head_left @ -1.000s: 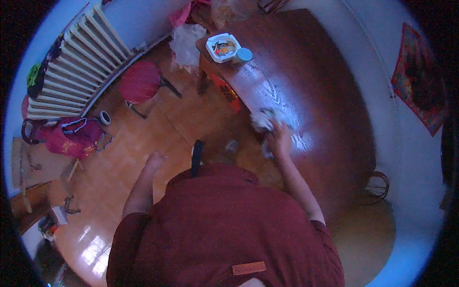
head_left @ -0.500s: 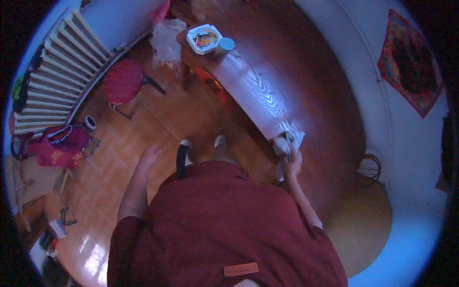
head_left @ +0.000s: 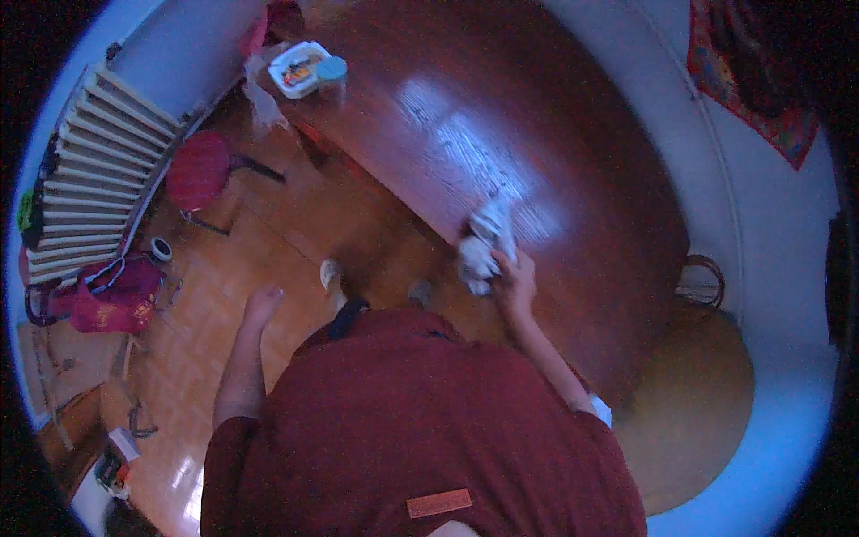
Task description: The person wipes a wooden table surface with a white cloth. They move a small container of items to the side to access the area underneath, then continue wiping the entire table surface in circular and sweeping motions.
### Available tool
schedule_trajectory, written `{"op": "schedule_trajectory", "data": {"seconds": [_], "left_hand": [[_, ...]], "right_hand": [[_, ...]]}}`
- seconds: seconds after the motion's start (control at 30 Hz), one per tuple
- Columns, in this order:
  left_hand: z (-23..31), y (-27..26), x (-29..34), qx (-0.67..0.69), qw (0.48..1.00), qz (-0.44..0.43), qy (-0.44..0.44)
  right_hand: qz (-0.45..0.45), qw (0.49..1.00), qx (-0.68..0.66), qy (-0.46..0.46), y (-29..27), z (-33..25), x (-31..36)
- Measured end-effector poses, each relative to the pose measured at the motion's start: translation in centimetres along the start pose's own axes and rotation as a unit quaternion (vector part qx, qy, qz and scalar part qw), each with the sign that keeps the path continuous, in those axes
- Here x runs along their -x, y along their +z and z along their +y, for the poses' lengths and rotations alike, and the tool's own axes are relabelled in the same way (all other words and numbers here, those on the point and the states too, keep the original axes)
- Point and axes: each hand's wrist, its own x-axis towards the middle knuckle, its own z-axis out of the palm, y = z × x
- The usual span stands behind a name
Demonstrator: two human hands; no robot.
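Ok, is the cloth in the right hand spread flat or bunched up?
Bunched up: the pale cloth shows crumpled folds where the right hand grips it.

You wear a maroon shirt (head_left: 420, 403) with short sleeves (head_left: 234, 446) and a rectangular, reddish-brown chest patch (head_left: 438, 503) bearing small marks. Your left hand (head_left: 262, 307) and right hand (head_left: 516, 282) are bare; one shoe (head_left: 332, 272) looks pale.
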Motion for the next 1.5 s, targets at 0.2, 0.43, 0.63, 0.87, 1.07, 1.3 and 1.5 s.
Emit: {"op": "schedule_trajectory", "data": {"seconds": [0.2,0.43,0.63,0.87,1.07,1.3,1.5], "left_hand": [[6.6,5.5,-1.7,0.032,0.997,-0.017,0.069],[25.7,3.9,-0.3,-0.083,0.909,0.202,0.356],[32.7,8.2,-3.8,-0.221,0.806,0.216,0.505],[34.8,10.0,-3.9,-0.368,0.812,0.093,0.444],[34.6,9.7,-4.1,-0.429,0.782,0.090,0.443],[34.9,9.8,-3.7,-0.391,0.789,0.088,0.465],[34.3,9.7,-4.0,-0.401,0.775,0.111,0.476]], "right_hand": [[0.022,0.997,0.056,0.045,-3.0,9.7,6.1],[-0.052,0.987,0.089,-0.120,3.3,-1.6,-7.3],[-0.028,0.999,-0.023,0.000,-0.6,10.1,-0.4],[0.057,0.985,0.102,0.127,-4.7,14.4,7.7],[0.002,0.995,0.053,-0.086,2.4,1.9,-4.3],[0.104,0.993,0.058,-0.009,-3.6,13.0,6.2],[0.127,0.969,0.134,0.164,-6.4,13.3,9.6]]}}
